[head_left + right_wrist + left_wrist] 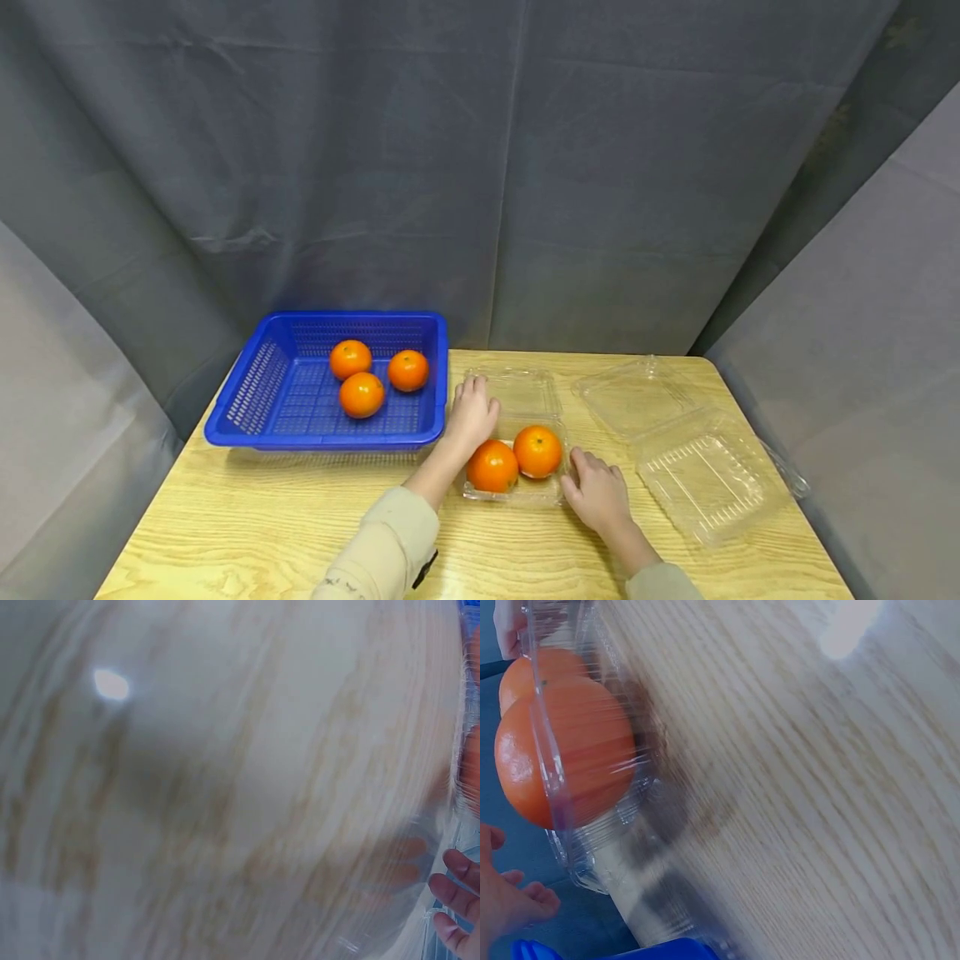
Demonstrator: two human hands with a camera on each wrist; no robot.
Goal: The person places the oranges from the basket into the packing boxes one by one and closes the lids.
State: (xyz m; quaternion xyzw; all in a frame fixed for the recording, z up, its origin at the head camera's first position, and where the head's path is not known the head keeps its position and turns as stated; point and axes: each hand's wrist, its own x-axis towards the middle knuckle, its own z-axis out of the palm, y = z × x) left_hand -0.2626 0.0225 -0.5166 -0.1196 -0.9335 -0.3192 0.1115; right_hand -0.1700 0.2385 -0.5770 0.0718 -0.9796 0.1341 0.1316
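A clear plastic clamshell box (525, 493) lies with its lid (525, 390) folded back, away from me. Two oranges sit in its base, a left orange (492, 467) and a right orange (538, 451). My left hand (474, 414) is over the box's left side near the lid hinge, its fingers loosely bent and nothing between them. At the right wall of the box is my right hand (597, 492), fingers relaxed; whether they touch the plastic is hard to tell. The left wrist view shows an orange (574, 754) through the box wall.
To the left stands a blue plastic basket (225, 429) holding three oranges (350, 359). On the right, another clear clamshell box (705, 479) lies unfolded near the edge of the wooden table (285, 525). Grey curtains (420, 167) hang behind.
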